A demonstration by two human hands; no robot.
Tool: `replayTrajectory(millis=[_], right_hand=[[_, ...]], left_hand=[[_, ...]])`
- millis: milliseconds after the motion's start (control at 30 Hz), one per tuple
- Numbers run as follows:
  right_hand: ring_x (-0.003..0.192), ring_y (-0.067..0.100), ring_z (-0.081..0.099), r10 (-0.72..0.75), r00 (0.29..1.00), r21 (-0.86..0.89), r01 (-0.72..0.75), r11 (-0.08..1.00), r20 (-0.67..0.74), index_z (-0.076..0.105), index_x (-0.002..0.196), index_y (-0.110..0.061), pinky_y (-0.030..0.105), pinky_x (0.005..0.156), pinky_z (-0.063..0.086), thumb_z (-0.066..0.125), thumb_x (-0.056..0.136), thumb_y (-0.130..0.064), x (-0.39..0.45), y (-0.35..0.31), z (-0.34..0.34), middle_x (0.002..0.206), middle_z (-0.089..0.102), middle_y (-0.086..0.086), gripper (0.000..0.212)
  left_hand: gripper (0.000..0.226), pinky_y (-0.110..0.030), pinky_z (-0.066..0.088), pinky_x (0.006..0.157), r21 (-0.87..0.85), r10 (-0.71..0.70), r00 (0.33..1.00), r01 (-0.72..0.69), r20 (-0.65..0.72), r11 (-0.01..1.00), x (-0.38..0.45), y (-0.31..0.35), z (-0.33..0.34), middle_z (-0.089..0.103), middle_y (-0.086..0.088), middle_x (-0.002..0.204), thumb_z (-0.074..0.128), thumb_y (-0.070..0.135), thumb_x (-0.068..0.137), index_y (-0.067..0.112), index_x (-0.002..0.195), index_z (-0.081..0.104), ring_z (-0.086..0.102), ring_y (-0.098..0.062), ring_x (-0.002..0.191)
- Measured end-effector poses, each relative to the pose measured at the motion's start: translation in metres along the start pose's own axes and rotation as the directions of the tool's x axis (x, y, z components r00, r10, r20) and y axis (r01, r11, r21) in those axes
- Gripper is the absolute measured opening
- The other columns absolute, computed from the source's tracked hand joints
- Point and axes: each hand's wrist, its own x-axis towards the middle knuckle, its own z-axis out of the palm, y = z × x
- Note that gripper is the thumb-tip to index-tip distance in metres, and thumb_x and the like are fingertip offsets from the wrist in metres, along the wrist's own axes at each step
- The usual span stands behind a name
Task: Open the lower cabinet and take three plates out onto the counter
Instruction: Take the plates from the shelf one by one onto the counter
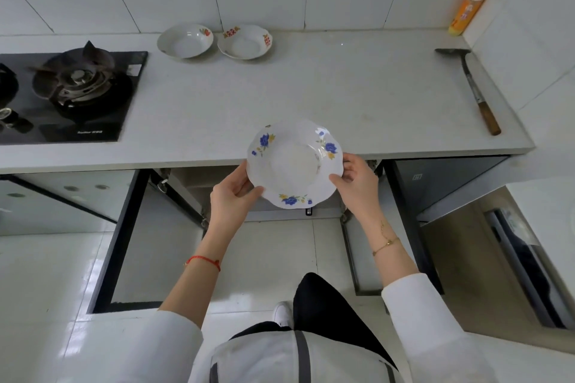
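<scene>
Over the counter (342, 96) near edge, left hand (231, 193) and right hand (357, 179) clasp blue-flowered plate (294, 165) by rim; 2 plates (214, 40) already far. Risk: thin fingertip hold slips, or plate clips the edge.

Little legible print here.
The orange-and-yellow plastic bottle (473, 0) in the white counter's (311, 96) far right corner bears red lettering, unreadable; the black glass gas hob (77, 96) carries small white print at its near edge, too blurred to read.
</scene>
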Motion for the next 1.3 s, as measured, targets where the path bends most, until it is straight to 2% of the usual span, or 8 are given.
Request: replayTrajectory(millis=[133,300,600,800,900,1033,1167,1300], right_hand=[[0.092,0.013,0.063,0.011,1.000,-0.003,-0.011,1.000,0.003,0.056,0.118,-0.011,0.024,0.082,0.053,0.065,0.079,-0.001,0.045,-0.003,0.004,0.106,0.065,-0.001,0.042],[0.089,0.008,0.063,0.018,1.000,-0.021,-0.018,1.000,0.004,0.056,0.119,-0.013,0.018,0.078,0.051,0.066,0.079,-0.003,0.118,-0.004,0.008,0.102,0.063,-0.007,0.042],[0.081,-0.004,0.061,-0.006,1.000,-0.018,0.007,1.000,0.027,0.058,0.113,-0.014,0.007,0.066,0.049,0.065,0.076,-0.001,0.275,-0.021,0.004,0.094,0.064,-0.011,0.040],[0.077,0.001,0.062,-0.011,0.999,-0.018,0.011,1.000,0.040,0.058,0.111,-0.013,0.005,0.063,0.047,0.065,0.074,0.001,0.368,-0.028,0.014,0.092,0.064,-0.008,0.040],[0.075,0.003,0.062,0.012,0.999,-0.040,-0.010,0.999,0.047,0.057,0.113,-0.011,0.004,0.062,0.046,0.065,0.075,0.001,0.408,-0.028,0.025,0.095,0.064,-0.005,0.041],[0.079,0.009,0.062,0.047,0.996,-0.063,-0.043,0.997,0.069,0.056,0.115,-0.011,0.008,0.064,0.045,0.065,0.077,0.001,0.453,-0.024,0.043,0.099,0.063,-0.003,0.042],[0.084,0.014,0.063,0.087,0.993,-0.093,-0.080,0.992,0.077,0.055,0.116,-0.010,0.011,0.067,0.045,0.064,0.077,0.002,0.490,-0.016,0.059,0.101,0.064,0.000,0.042],[0.081,0.011,0.060,0.119,0.990,-0.117,-0.110,0.987,0.072,0.056,0.115,-0.010,0.005,0.060,0.042,0.064,0.077,0.003,0.521,-0.009,0.072,0.097,0.063,-0.003,0.041]], left_hand=[[0.059,-0.022,0.049,0.097,-0.030,-0.040,0.999,0.040,-0.019,0.999,0.045,0.003,0.007,0.069,0.022,0.113,0.073,0.003,0.076,0.032,0.125,0.059,0.063,-0.002,0.112],[0.066,-0.028,0.046,0.103,0.000,-0.037,0.999,0.037,-0.040,0.999,0.116,0.011,0.026,0.062,0.005,0.130,0.073,-0.004,0.077,0.011,0.137,0.050,0.059,-0.005,0.118],[0.065,-0.030,0.047,0.103,0.028,-0.026,0.997,0.028,-0.076,0.999,0.255,0.033,0.071,0.062,0.003,0.130,0.074,-0.002,0.076,0.013,0.136,0.053,0.059,-0.007,0.119],[0.063,-0.032,0.045,0.105,0.091,-0.005,0.995,0.015,-0.103,0.996,0.337,0.047,0.090,0.064,0.014,0.123,0.073,0.000,0.077,0.018,0.134,0.054,0.059,-0.004,0.118],[0.065,-0.034,0.045,0.105,0.139,-0.025,0.992,0.043,-0.127,0.989,0.376,0.050,0.094,0.062,0.010,0.127,0.074,0.002,0.077,0.017,0.137,0.052,0.058,-0.008,0.120],[0.064,-0.025,0.044,0.103,0.239,-0.030,0.987,0.068,-0.156,0.969,0.421,0.048,0.099,0.060,0.017,0.120,0.075,0.006,0.079,0.020,0.137,0.051,0.058,-0.010,0.119],[0.066,-0.026,0.042,0.104,0.294,-0.058,0.987,0.101,-0.152,0.951,0.461,0.039,0.103,0.062,0.006,0.129,0.074,0.007,0.080,0.022,0.139,0.049,0.057,-0.014,0.122],[0.066,-0.023,0.043,0.100,0.312,-0.090,0.986,0.129,-0.138,0.941,0.494,0.032,0.106,0.063,0.007,0.125,0.074,0.006,0.080,0.020,0.139,0.050,0.058,-0.015,0.121]])
